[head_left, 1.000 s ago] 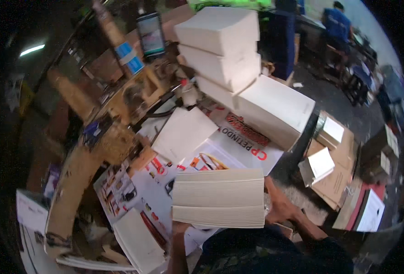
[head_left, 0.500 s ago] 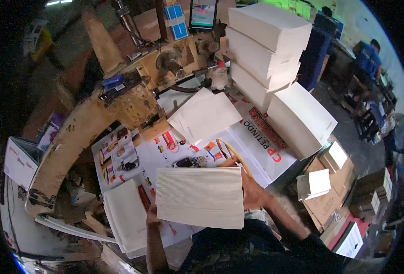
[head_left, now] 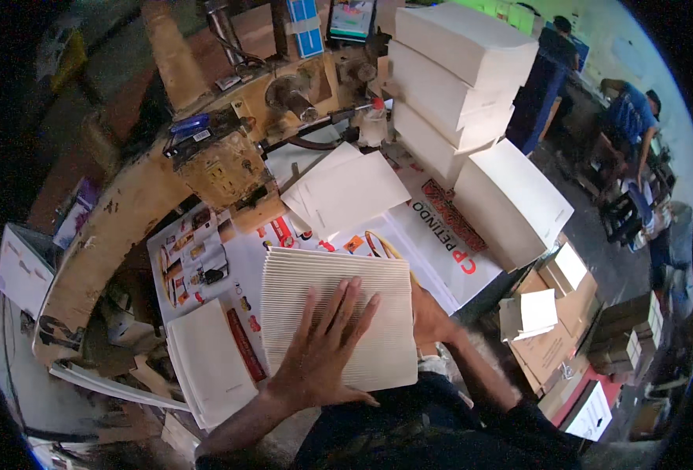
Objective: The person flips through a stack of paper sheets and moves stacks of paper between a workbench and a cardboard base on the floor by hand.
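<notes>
A thick stack of cream paper booklets (head_left: 287, 286) is held close to my body, with its many ridged edges facing up. My left hand (head_left: 319, 356) lies across these edges, fingers spread, thumb near the stack's lower edge. At the stack's right side my right hand (head_left: 431, 319) grips it; those fingers are partly hidden behind the paper. Left of the stack, a low pile of cream booklets (head_left: 209, 364) rests on the printed sheet covering the table (head_left: 452, 274). Beyond the held stack, a few loose cream booklets (head_left: 354, 192) lie fanned out.
Tall piles of cream booklets (head_left: 464, 102) stand at the back right, with another block (head_left: 511, 200) beside them. A worn machine (head_left: 225, 168) with a curved arm borders the left and back. Cardboard (head_left: 554, 337) lies at right. Two people (head_left: 632, 117) are farther off.
My left hand has moved from the stack's left side onto its ridged top, fingers spread. The stack has tilted slightly, and its edges have fanned a little at the upper left.
</notes>
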Demonstrator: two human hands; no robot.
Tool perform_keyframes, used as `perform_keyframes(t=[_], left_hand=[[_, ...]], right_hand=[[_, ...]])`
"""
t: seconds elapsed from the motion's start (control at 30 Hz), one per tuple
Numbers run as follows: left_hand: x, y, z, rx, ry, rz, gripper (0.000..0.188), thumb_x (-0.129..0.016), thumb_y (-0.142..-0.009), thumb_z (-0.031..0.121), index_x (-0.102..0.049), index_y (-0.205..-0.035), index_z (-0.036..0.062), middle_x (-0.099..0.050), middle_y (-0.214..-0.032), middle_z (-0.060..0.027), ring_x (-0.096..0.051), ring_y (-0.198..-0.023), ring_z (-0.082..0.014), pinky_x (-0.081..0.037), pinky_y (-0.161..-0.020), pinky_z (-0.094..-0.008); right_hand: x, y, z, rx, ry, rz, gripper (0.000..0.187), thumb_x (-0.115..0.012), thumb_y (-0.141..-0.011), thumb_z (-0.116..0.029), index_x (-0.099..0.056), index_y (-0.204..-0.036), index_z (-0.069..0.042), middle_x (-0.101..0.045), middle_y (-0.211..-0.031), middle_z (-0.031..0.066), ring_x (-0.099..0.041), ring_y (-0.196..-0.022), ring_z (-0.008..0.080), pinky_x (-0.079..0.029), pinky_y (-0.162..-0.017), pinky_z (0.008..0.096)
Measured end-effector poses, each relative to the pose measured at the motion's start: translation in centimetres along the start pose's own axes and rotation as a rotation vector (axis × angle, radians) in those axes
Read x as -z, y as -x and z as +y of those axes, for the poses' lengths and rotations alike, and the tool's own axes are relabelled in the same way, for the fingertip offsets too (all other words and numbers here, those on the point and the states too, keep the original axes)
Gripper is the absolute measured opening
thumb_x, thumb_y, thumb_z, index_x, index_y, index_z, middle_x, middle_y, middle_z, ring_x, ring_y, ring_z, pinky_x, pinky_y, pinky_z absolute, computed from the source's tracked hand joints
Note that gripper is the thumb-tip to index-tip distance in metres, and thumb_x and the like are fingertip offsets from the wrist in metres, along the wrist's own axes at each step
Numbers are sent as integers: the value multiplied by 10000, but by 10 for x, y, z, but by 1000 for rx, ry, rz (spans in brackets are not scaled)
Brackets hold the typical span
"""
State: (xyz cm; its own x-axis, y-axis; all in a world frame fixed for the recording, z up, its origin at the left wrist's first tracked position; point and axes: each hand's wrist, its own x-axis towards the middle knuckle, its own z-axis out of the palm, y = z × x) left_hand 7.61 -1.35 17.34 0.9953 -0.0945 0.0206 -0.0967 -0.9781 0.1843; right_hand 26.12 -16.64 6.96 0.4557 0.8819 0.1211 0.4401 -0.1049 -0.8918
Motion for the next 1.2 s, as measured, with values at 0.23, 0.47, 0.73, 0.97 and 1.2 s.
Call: perform_keyframes(t=[0.23, 0.47, 0.73, 0.97, 1.2], left_hand=[[36, -12, 13, -193, -172, -176, 1081, -712, -689, 415, -163, -1505, -33, -115, -1539, -331, -103, -1464, -423, -62, -1087, -728], [12, -8, -32, 61, -141, 5, 1181, -739, -673, 490, -102, -1504, -55, -78, -1544, -330, -75, -1455, -462, -19, -1089, -730], [49, -44, -55, 12, -17, -262, 1415, -869, -464, 471, -57, -1501, -46, -303, -1405, -283, -316, -1322, -438, -124, -1128, -636], [32, -36, -68, -36, -21, -73, 1351, -881, -442, 376, -124, -1468, -71, -412, -1261, -246, -405, -1230, -394, -255, -1087, -540], [25, -43, -80, -30, 77, -56, 1118, -854, -489, 374, -291, -1356, -50, -423, -1249, -245, -411, -1217, -416, -292, -1058, -522]], right_hand=[[8, 5, -2, 1, -77, 1, 1019, -815, -618, -171, -239, -1437, 13, -456, -1386, 283, -468, -1265, 446, -394, -1064, 442], [-2, 3, 2, -12, -107, -10, 1028, -821, -621, -163, -231, -1445, 9, -456, -1389, 277, -468, -1271, 434, -392, -1065, 442], [8, 7, 12, 147, 43, -18, 1180, -881, -586, -270, -170, -1491, -6, -359, -1473, 266, -330, -1390, 392, -279, -1148, 447], [61, 16, -136, 169, 385, -103, 1424, -900, -482, -559, -97, -1531, -26, -27, -1580, 272, -25, -1469, 429, -113, -1184, 531], [-21, -5, -99, 422, 1141, 6, 902, -638, -760, -388, -285, -1448, 77, -277, -1517, 282, -223, -1436, 408, -142, -1184, 540]])
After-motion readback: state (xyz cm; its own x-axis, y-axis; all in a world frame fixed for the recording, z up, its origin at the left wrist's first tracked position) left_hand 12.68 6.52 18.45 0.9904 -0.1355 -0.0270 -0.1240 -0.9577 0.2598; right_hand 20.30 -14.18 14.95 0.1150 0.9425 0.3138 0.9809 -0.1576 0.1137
